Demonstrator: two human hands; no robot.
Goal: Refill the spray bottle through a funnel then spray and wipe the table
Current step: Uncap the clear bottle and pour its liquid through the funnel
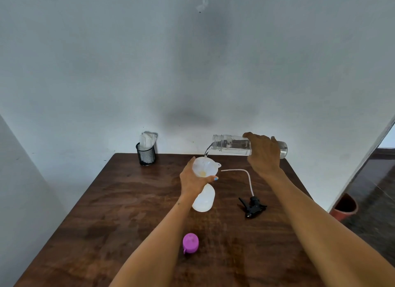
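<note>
Now, right hand [264,153] wrapped around tilted clear water bottle [230,146], thin stream falling into white funnel [205,168], left hand [192,181] gripping funnel atop spray bottle [203,201] mid-table [106,212], black sprayer head [253,207] lying beside, purple cap [190,243] nearer.

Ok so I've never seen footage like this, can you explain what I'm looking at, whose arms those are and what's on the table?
It is one picture from a camera worn on a person's head, looking down at their own arms. No machine is involved. The left hand holds a white funnel on a white spray bottle. The right hand tips a clear bottle, pouring water into the funnel. On the wooden table lie the black spray head with its tube, a purple cap, and at the back a mesh cup of napkins.
</note>
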